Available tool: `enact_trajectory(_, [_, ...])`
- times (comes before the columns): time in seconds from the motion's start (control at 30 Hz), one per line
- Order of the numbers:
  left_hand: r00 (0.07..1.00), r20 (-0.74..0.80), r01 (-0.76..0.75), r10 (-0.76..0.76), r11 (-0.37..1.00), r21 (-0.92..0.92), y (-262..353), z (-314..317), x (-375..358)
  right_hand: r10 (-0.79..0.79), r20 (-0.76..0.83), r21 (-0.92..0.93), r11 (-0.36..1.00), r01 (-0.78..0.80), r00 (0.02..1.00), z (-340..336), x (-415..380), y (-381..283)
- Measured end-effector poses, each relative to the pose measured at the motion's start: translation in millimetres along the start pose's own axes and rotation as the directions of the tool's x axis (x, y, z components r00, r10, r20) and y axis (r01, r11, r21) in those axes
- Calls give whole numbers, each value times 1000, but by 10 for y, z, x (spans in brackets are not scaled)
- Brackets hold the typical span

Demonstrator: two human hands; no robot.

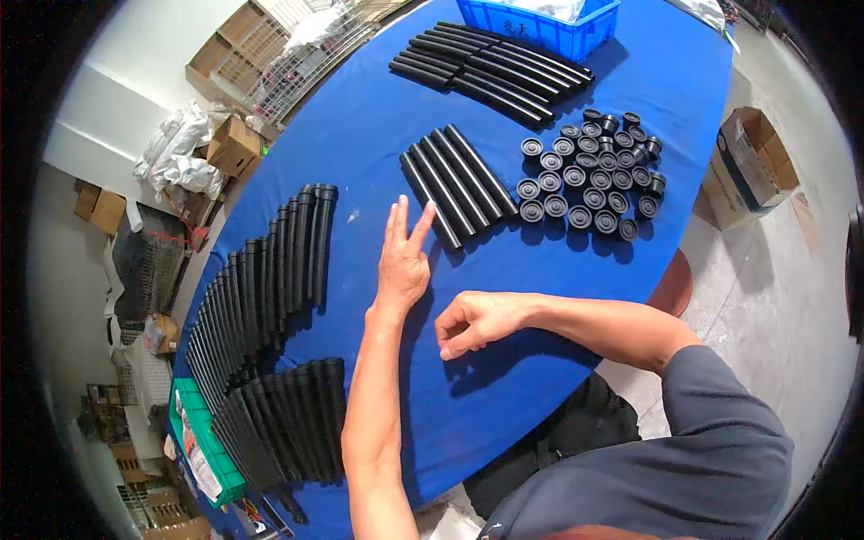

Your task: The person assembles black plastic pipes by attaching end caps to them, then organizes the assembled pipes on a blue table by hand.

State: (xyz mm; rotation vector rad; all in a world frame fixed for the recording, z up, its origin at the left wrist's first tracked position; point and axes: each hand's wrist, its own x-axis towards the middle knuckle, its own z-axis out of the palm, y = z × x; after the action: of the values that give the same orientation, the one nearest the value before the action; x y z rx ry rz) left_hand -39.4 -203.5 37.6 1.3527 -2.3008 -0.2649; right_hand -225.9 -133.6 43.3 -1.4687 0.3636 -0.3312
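Note:
My left hand [402,263] is open, its fingers stretched out over the blue cloth. Its fingertips come right up to the lower left end of a small group of plain black tubes [457,184], which lie side by side. To the right of it, my right hand [479,322] hovers low over the cloth, loosely curled into a fist, with nothing showing in it. Many round black caps [597,178] stand in a cluster at the right end of the tubes. Left of my forearm lie two fanned rows of capped black tubes [301,247], the lower row [288,409] nearer me.
More plain black tubes [495,67] lie at the far side of the blue-covered table [360,117], before a blue crate [540,27]. A green tray [202,441] sits at the left edge. On the floor to the right stands an open cardboard box [747,166], near a reddish stool [673,283].

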Motion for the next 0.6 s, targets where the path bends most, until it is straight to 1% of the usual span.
enact_trajectory(0.07, [999,35,-14,12,998,66,-16,71,-14,-12,5,-9,1000,12,1000,-3,-10,8])
enact_trajectory(0.13, [998,-65,8,-8,1000,-1,-21,83,-27,-2,8,-5,1000,2,1000,-1,-24,-40])
enact_trajectory(0.2, [975,-223,-13,13,1000,3,-133,43,-49,-3,14,-2,1000,4,1000,2,-24,-50])
enact_trajectory(0.23, [955,-253,114,-154,980,-164,-142,27,-65,-10,19,-2,1000,10,1000,5,-19,-46])
enact_trajectory(0.27, [912,-255,231,-321,916,-328,-152,15,-86,-17,28,-1,1000,17,999,10,-15,-41])
enact_trajectory(0.3, [900,-333,176,-279,935,-309,-132,2,-76,-27,28,-7,1000,27,999,11,-12,-35])
enact_trajectory(0.4, [929,-337,117,-152,986,-122,-144,131,-64,-46,33,-37,998,47,998,12,-11,-22])
enact_trajectory(0.43, [951,-228,185,-210,974,-128,-143,129,-102,-48,35,-52,997,50,998,1,-16,-19])
enact_trajectory(0.47, [947,-233,193,-219,972,-131,-153,141,-98,-49,39,-66,996,51,998,-5,-18,-13])
enact_trajectory(0.57, [933,-263,218,-246,967,-134,-190,187,-96,-156,-11,-101,983,154,988,-20,-43,18])
enact_trajectory(0.6, [930,-253,238,-267,961,-139,-181,183,-102,-199,-104,-198,964,176,974,-20,-86,-27])
